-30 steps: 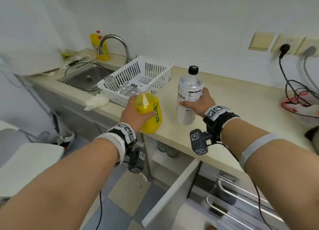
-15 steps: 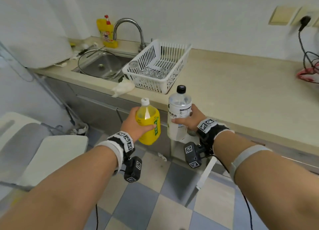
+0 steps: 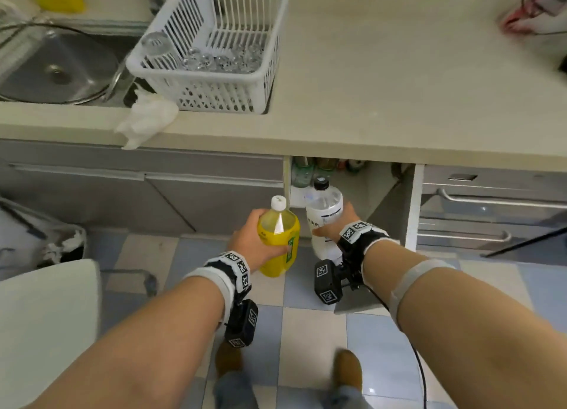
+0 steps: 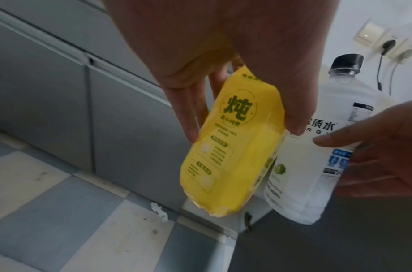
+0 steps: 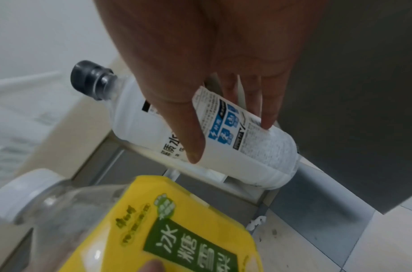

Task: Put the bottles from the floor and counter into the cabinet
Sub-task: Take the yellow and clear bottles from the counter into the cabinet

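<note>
My left hand grips a yellow bottle with a white cap; its label shows large in the left wrist view. My right hand grips a white bottle with a black cap, seen too in the right wrist view. Both bottles hang upright, side by side, above the floor just in front of the open cabinet under the counter. Several bottles stand on a shelf deep inside it. The open cabinet door is partly hidden under my right wrist.
A white dish basket with glasses sits on the counter beside the sink. A crumpled tissue lies at the counter edge. Drawers with metal handles are right of the cabinet. A white chair stands at left on the tiled floor.
Both bottles have come off the counter and down to the cabinet opening, still in the same hands. The view has tilted down toward the floor and my feet.
</note>
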Action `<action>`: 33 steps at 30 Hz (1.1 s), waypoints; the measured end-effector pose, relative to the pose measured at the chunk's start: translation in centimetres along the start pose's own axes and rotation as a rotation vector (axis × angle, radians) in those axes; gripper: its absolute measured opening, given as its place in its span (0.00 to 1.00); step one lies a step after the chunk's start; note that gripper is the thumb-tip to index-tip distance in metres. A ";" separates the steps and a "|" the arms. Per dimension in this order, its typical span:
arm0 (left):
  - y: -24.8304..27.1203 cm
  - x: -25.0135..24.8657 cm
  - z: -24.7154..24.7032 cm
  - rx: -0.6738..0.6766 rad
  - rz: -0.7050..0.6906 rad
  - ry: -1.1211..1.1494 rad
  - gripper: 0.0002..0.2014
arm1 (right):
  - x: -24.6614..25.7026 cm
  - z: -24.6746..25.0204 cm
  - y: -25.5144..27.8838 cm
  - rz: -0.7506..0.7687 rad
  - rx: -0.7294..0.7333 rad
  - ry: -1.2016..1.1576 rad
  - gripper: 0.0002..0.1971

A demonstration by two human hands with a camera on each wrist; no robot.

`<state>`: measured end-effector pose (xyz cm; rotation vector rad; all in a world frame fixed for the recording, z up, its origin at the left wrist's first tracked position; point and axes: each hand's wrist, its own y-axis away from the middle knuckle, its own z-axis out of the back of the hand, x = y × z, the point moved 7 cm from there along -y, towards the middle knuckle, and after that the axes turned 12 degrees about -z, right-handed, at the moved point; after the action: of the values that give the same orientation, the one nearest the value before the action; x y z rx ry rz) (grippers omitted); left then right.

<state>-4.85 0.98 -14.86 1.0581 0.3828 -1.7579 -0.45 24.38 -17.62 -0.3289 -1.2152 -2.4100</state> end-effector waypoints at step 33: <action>-33.4 5.4 -28.7 -0.072 -0.406 0.235 0.40 | -6.7 3.1 -29.7 -0.134 -0.574 -0.499 0.31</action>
<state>-20.88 31.83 -42.43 1.1992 0.8509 -1.9575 -8.39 44.40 -39.42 -1.1032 -0.6944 -2.8622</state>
